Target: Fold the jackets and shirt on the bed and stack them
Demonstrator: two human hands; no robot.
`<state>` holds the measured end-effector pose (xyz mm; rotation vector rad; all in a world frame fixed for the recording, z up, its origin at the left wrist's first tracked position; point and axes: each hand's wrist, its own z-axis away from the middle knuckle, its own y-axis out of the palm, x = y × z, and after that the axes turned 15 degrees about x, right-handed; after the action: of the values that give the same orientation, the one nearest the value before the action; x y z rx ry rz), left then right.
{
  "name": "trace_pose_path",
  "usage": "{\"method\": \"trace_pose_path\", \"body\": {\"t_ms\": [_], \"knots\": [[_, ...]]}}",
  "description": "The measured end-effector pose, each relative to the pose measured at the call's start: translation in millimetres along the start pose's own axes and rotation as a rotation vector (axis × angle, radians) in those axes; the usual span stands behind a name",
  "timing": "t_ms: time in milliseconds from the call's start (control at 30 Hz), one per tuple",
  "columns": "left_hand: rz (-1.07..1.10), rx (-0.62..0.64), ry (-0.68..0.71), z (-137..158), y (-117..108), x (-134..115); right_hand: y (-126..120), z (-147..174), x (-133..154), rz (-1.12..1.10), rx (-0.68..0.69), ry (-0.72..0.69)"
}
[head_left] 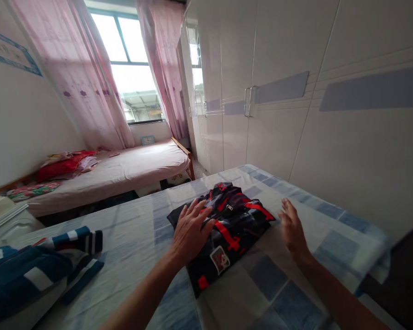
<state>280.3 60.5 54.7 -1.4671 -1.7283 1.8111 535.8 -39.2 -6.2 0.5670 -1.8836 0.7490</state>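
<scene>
A black jacket (249, 224) with red stripes, a zip and a square patch lies folded on the blue-and-white checked bed (124, 275). Over its left side is my left hand (192, 229), palm down with the fingers stretched out; whether it presses on the cloth I cannot tell. To the right of the jacket, apart from it, my right hand (293, 231) is held up above the sheet. Its fingers are extended and it holds nothing.
A blue garment with white stripes (37, 270) lies at the bed's left. Beyond stands a second bed (141, 162) with red bedding (67, 165), below a window (131, 59) with pink curtains. White wardrobe doors (275, 137) line the right side.
</scene>
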Motion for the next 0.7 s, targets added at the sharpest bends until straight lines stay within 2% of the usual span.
{"method": "trace_pose_path", "body": {"t_ms": [67, 133, 233, 267, 300, 367, 433, 467, 567, 633, 700], "knots": [[-0.251, 0.038, -0.064, 12.5, 7.0, 17.2, 5.3, -0.2, 11.2, 0.193, 0.096, -0.177], [-0.335, 0.090, -0.129, 17.3, 17.4, 30.4, 17.3, -1.0, 14.7, 0.408, 0.286, -0.285], [-0.298, 0.149, -0.166, 15.7, 27.7, 44.2, 33.4, -2.0, 5.5, 0.605, 0.603, -0.230], [-0.253, 0.134, -0.174, 14.6, 27.2, 49.1, 34.7, -1.9, 1.8, 0.603, 0.639, -0.192], [-0.195, 0.092, -0.191, 13.6, 24.5, 54.9, 33.4, -1.0, -0.8, 0.570, 0.619, -0.166], [-0.014, -0.056, -0.272, 12.4, 14.2, 70.5, 23.8, 3.9, -1.6, 0.427, 0.455, -0.113], [0.175, -0.191, -0.379, 11.6, 1.3, 89.8, 9.1, 14.5, 2.1, 0.177, 0.262, 0.041], [0.256, -0.213, -0.421, 11.0, -4.7, 99.5, 2.0, 21.5, 4.6, 0.013, 0.227, 0.149], [0.423, -0.158, -0.485, 6.4, -16.1, 121.6, -10.3, 44.2, 11.5, -0.479, 0.358, 0.454], [0.533, -0.114, -0.508, 0.9, -17.8, 128.0, -8.1, 54.6, 16.2, -0.675, 0.452, 0.543], [0.632, -0.086, -0.528, -5.5, -16.4, 128.9, 1.4, 57.7, 21.4, -0.755, 0.468, 0.558]]}}
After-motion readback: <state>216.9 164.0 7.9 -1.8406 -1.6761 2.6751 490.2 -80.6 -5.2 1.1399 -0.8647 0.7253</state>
